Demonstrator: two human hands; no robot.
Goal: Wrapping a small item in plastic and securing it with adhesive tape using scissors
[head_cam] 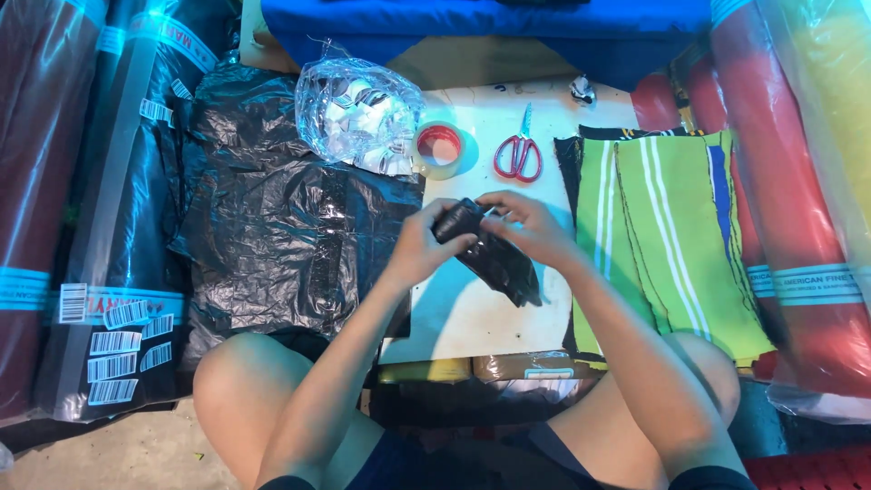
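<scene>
— Hands status?
— Left hand [419,249] and right hand [531,227] are both gripping the folded black fabric piece [485,249] between them.
— Progress?
— I'm judging it midway: striped green fabric [676,236] is lying just right, scissors [518,154] beyond.

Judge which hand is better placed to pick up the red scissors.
Right, probably. The right hand sits just below the red scissors; the left hand is farther off. Both hold the black folded piece.
</scene>
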